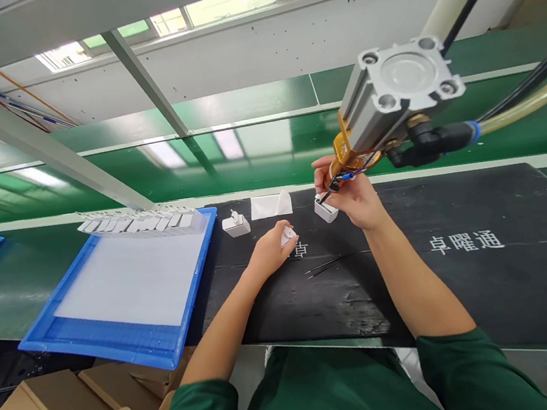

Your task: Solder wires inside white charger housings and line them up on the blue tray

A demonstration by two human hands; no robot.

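Left hand [270, 251], center of frame: closed around a small white plug-like piece [287, 235]. Right hand [356, 197], right of center: curled around an orange-bodied pneumatic tool [342, 155], its dark tip at a white charger housing [325, 209] on the black mat [485, 284]. Tweezers [324, 266] lie between the forearms.

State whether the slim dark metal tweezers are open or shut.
Open: the slim dark metal tweezers lie on the flat black mat with tips apart.

Both forearms reach forward, each hand's fingers curled.
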